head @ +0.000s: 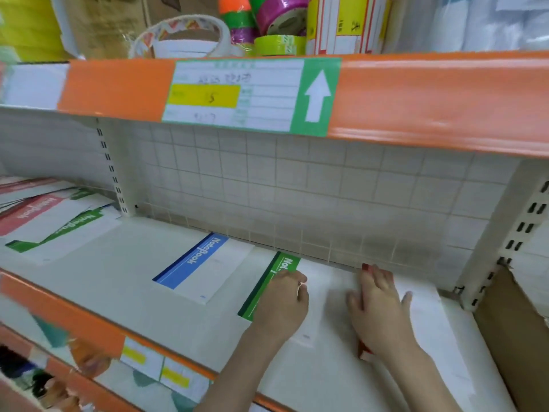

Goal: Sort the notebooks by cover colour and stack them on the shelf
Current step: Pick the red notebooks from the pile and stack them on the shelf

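Note:
On the white shelf [124, 281] lie three notebooks side by side. A blue-banded notebook [205, 267] sits in the middle, untouched. To its right lies a green-banded notebook [315, 281]; my left hand [282, 304] rests on its green edge with fingers loosely curled. Further right is a red-banded notebook [427, 319], its red strip mostly hidden under my right hand [378, 310], which presses flat on it with straight fingers. A loose pile of red and green notebooks [56, 221] lies at the far left of the shelf.
An orange shelf edge with a price label [234, 95] hangs overhead, tape rolls [267, 19] above it. A perforated upright [505, 236] and a cardboard box [517, 334] close off the right side. A white wire grid backs the shelf. More goods sit on the shelf below.

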